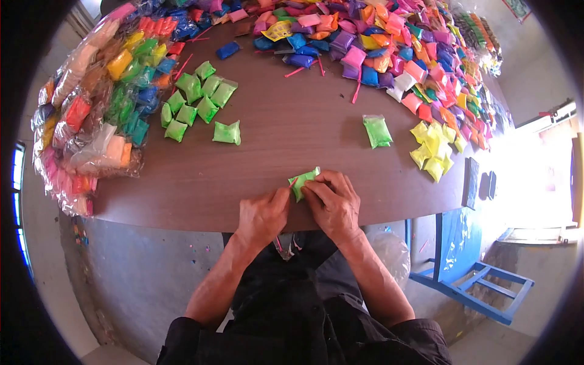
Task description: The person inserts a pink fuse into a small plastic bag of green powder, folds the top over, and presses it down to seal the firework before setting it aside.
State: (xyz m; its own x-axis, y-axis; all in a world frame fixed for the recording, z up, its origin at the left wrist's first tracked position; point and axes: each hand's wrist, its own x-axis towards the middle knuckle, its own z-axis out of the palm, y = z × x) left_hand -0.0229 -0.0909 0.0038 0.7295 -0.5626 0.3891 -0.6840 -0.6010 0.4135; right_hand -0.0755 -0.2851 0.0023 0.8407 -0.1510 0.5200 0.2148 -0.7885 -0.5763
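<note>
Now your right hand [333, 204] is pinching a green packet [305, 180] over the table [267, 155], near its edge; your left hand [263, 214] is gripping a pink strip [294, 182]. Seemingly light, soft and slippery, the packet is favouring sealed-edge holds.

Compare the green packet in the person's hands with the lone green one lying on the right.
The held packet is pinched in the right hand; the lone packet lies untouched. The held packet has a thin pink strip against it; the lone packet shows none. Both are clear-wrapped with green contents.
</note>
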